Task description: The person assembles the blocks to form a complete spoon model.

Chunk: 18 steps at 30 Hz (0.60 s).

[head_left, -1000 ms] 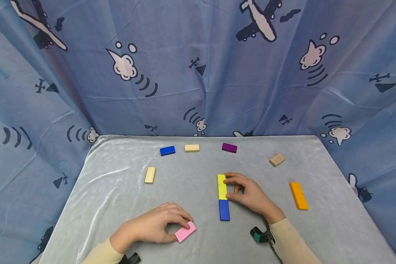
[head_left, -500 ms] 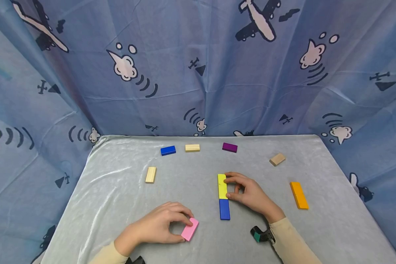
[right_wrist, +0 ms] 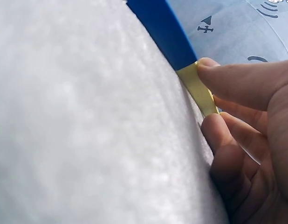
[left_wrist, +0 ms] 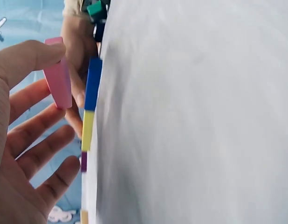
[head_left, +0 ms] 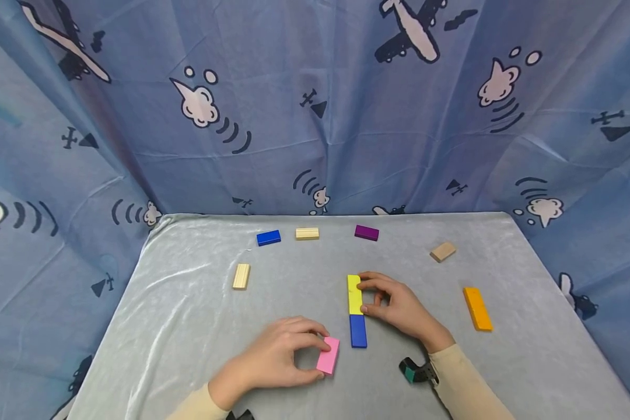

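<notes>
My left hand (head_left: 278,354) pinches a pink block (head_left: 329,357) between thumb and fingertips, its long side running away from me. In the left wrist view the pink block (left_wrist: 58,77) stands off the cloth. Right of it lie a yellow block (head_left: 354,296) and a blue block (head_left: 358,332), end to end in a straight line. With thumb and fingers at its right side and far end, my right hand (head_left: 403,309) grips the yellow block. The right wrist view has the thumb at the seam where the yellow block (right_wrist: 200,88) meets the blue block (right_wrist: 165,32).
Across the grey cloth-covered table (head_left: 189,338) lie a blue block (head_left: 269,238), plain wooden blocks (head_left: 241,276), a purple block (head_left: 366,233) and, at the right, an orange block (head_left: 478,309). A blue patterned curtain (head_left: 273,146) hangs behind the table.
My left hand has carried the pink block rightward and slightly away from me, turning it from slanted to nearly in line with the blue and yellow blocks. The right hand keeps its place.
</notes>
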### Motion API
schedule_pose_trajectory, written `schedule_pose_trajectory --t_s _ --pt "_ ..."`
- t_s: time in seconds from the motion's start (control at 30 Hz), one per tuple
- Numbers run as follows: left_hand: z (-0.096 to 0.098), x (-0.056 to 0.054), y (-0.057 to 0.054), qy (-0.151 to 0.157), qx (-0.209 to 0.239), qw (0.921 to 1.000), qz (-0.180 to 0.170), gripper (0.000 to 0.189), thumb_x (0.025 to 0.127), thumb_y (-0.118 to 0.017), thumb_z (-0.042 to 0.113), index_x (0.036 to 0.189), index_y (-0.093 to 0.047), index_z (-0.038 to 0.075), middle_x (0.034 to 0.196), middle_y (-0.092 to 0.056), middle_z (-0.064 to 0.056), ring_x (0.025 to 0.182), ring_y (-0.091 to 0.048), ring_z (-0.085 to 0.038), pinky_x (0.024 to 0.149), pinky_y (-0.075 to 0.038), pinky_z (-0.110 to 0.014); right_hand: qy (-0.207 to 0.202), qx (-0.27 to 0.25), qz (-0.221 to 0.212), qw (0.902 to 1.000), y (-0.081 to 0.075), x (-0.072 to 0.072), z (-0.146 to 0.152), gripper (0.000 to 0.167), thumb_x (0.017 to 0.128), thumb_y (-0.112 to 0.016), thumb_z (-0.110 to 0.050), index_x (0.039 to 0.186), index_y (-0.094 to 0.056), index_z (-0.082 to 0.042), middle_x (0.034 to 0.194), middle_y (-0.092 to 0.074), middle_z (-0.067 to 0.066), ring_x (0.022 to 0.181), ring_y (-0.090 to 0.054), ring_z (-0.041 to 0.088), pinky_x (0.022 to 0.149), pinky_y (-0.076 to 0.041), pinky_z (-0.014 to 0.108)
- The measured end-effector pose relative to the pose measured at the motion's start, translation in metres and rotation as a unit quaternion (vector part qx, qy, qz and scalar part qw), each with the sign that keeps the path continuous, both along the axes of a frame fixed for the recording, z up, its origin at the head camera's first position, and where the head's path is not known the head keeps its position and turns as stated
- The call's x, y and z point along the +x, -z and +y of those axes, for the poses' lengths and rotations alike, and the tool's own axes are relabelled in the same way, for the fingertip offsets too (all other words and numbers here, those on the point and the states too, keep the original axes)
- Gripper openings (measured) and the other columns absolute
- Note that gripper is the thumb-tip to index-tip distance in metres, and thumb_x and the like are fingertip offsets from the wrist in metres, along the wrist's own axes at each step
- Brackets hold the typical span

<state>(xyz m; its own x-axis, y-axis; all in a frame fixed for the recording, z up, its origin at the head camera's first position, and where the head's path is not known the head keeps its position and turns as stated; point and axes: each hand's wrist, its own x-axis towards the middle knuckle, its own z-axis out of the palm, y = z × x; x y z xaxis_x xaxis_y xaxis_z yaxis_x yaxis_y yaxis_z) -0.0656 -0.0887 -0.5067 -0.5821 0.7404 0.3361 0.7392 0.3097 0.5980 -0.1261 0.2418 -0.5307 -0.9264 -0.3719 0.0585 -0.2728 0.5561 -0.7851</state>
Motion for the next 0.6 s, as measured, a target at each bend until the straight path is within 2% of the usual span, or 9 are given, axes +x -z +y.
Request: schedule_pose_trajectory --t_s 0.13,0.27,0.37,0.47,0.6 --pt "0.018 0.001 -0.002 0.0 0.004 0.9999 0.017 0.033 0.086 -0.094 0.032 0.115 -0.081 0.024 0.127 -0.072 0.009 0.117 -0.066 -0.007 0.102 -0.051 -0.023 0.0 -0.001 0.005 1.0 -0.001 0.0 -0.001 0.045 0.092 -0.091 -0.02 0.133 -0.076 -0.017 0.154 -0.061 0.008 0.08 -0.062 0.011 0.075 -0.052 0.028" --pt "0.034 0.004 -0.001 -0.005 0.009 0.9975 0.069 0.033 0.085 -0.094 0.035 0.113 -0.081 0.024 0.126 -0.072 0.008 0.116 -0.066 -0.007 0.102 -0.05 -0.021 0.0 -0.004 0.011 0.9999 0.0 0.0 0.0 0.044 0.091 -0.092 -0.02 0.132 -0.076 -0.016 0.153 -0.062 0.009 0.08 -0.062 0.011 0.075 -0.052 0.028" --pt "0.044 0.007 0.002 -0.012 0.006 0.9953 0.096 0.032 0.085 -0.094 0.037 0.112 -0.082 0.024 0.125 -0.072 0.008 0.114 -0.066 -0.006 0.1 -0.05 -0.019 -0.001 -0.006 0.014 0.9999 0.0 0.0 0.001 0.044 0.091 -0.092 -0.02 0.132 -0.076 -0.016 0.153 -0.062 0.008 0.08 -0.062 0.011 0.074 -0.052 0.028" --pt "0.051 0.01 0.004 -0.022 -0.002 0.9941 0.106 0.032 0.086 -0.093 0.04 0.111 -0.082 0.025 0.124 -0.072 0.01 0.111 -0.066 -0.006 0.098 -0.049 -0.017 -0.002 -0.009 0.016 0.9998 0.001 0.0 0.001 0.044 0.091 -0.092 -0.02 0.132 -0.076 -0.016 0.153 -0.062 0.008 0.08 -0.062 0.011 0.074 -0.052 0.028" --pt "0.059 0.014 0.006 -0.03 -0.012 0.9942 0.102 0.031 0.087 -0.092 0.042 0.111 -0.082 0.025 0.123 -0.071 0.01 0.111 -0.065 -0.006 0.095 -0.049 -0.015 -0.003 -0.012 0.017 0.9998 0.001 0.0 0.001 0.044 0.091 -0.092 -0.019 0.132 -0.076 -0.016 0.153 -0.062 0.008 0.08 -0.062 0.011 0.074 -0.052 0.028"
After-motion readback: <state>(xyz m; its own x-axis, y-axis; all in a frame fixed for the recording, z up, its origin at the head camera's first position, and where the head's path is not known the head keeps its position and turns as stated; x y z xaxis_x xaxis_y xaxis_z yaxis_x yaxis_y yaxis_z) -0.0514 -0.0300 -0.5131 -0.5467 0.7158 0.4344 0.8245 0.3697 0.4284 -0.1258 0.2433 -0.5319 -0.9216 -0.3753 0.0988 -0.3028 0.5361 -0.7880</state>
